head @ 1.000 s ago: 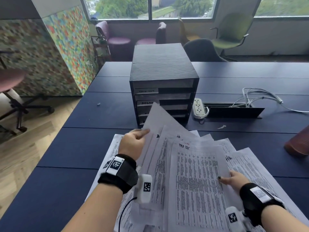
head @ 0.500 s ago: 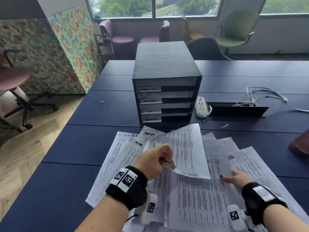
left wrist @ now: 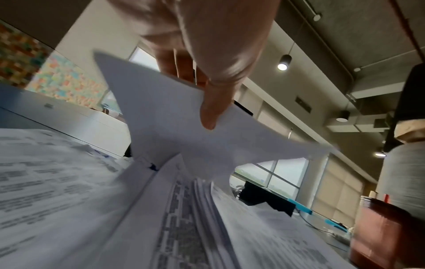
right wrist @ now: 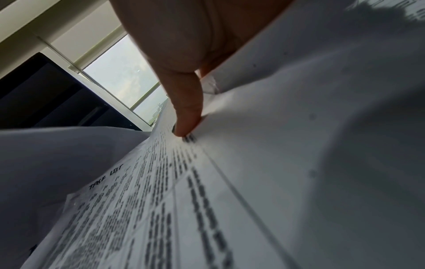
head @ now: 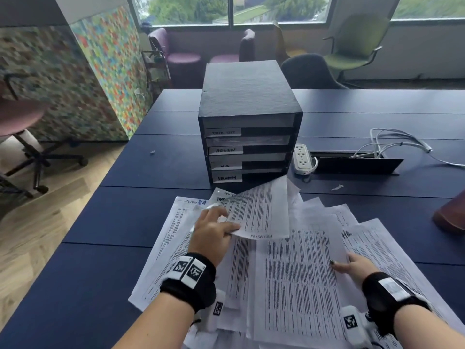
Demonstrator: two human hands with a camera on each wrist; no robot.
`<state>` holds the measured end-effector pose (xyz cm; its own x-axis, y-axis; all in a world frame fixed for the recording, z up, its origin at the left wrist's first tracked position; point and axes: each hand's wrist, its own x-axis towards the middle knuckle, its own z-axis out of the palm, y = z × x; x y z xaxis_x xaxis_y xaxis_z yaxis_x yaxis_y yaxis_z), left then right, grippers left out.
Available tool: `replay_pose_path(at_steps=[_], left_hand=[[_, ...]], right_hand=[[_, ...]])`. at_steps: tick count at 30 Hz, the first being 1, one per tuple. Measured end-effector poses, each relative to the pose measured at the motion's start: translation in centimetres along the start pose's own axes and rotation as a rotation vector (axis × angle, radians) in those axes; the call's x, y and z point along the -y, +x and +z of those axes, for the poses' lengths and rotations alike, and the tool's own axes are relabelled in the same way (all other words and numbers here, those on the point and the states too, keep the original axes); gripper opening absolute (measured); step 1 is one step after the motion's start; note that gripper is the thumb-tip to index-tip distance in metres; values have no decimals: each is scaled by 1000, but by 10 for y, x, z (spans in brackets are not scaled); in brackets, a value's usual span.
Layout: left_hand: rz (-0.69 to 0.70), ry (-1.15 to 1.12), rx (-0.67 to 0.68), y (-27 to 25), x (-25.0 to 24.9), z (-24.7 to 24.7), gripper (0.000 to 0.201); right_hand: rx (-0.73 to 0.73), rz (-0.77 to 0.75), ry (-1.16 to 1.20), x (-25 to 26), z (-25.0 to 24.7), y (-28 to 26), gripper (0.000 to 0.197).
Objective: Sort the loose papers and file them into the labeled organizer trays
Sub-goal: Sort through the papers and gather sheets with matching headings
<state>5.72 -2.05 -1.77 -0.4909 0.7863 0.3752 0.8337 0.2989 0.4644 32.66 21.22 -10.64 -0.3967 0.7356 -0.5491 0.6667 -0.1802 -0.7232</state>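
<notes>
Nearest to us, we are finding the right hand [head: 352, 267] lying with fingers extended, pressing flat on the top sheet of the loose papers [head: 297, 285], which are fanned in overlapping layers across the near part of the dark blue tabletop [head: 105, 222]; in the right wrist view one fingertip [right wrist: 186, 127] is bearing down on printed text, gripping nothing. Just beyond, the left hand [head: 214, 233] is pinching a single sheet [head: 259, 212] at its near left corner, thumb under and fingers over, as the left wrist view is confirming [left wrist: 161, 112]. The sheet is riding above the fan, its free far corner reaching toward the foot of the organizer. Its long axis is running roughly from the near left grip toward the far right, and a handwritten heading along its near edge is appearing upside down to us, too blurred to read with confidence. We are judging the paper to be very light, limp and easily creased; held by one corner it is sagging, so we are advising a hold at the middle of a short edge, or support from the second hand, before feeding it flat into a slot. Farther off, the black organizer [head: 249, 96] is standing upright with four labelled trays [head: 251, 157] facing us. To its right a white power strip [head: 302, 157] is lying on the tabletop.
</notes>
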Motion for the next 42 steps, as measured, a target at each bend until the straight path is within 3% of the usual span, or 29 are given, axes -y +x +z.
replay_pose_path(at_steps=[3, 6, 7, 9, 10, 13, 15, 19, 23, 27, 28, 30, 32, 37, 42], left_hand=[[-53, 109, 9, -1, 3, -6, 24], [-172, 136, 47, -3, 4, -10, 25], [-248, 162, 124, -3, 4, -13, 26], [-396, 166, 202, -1, 6, -22, 32], [-484, 71, 199, 2, 8, -25, 34], [-724, -376, 98, 13, 11, -31, 35], [-779, -509, 36, 21, 7, -34, 31], [-731, -615, -86, 33, -12, -45, 21], [-631, -555, -121, 43, -25, -54, 15], [-407, -519, -211, 54, -47, -78, 16], [-329, -505, -231, 57, -52, -86, 18], [-210, -489, -244, 63, -62, -101, 31], [-145, -429, -244, 67, -66, -109, 43], [-245, -258, -139, 63, -69, -106, 36], [-160, -173, -185, 63, -81, -118, 50]], right_hand=[[11, 12, 15, 1, 0, -1, 26], [35, 27, 76, -5, -1, 5, 63], [35, 32, 100, -8, -1, 8, 60], [25, 38, 106, -8, -1, 7, 24], [16, 42, 101, -8, -1, 7, 17], [40, 46, 88, -1, -1, 1, 15], [44, 58, 98, 4, -2, -4, 16], [52, 45, 122, 6, -1, -6, 19], [44, 37, 160, 4, 0, -3, 22], [71, 33, 167, 0, -2, 2, 65], [78, 31, 158, 1, -3, 2, 66], [69, 24, 131, 6, -2, -2, 40], [61, 15, 114, 10, -3, -3, 27], [28, -2, 192, 11, -5, -6, 26], [45, -44, 249, 22, -13, -9, 32]])
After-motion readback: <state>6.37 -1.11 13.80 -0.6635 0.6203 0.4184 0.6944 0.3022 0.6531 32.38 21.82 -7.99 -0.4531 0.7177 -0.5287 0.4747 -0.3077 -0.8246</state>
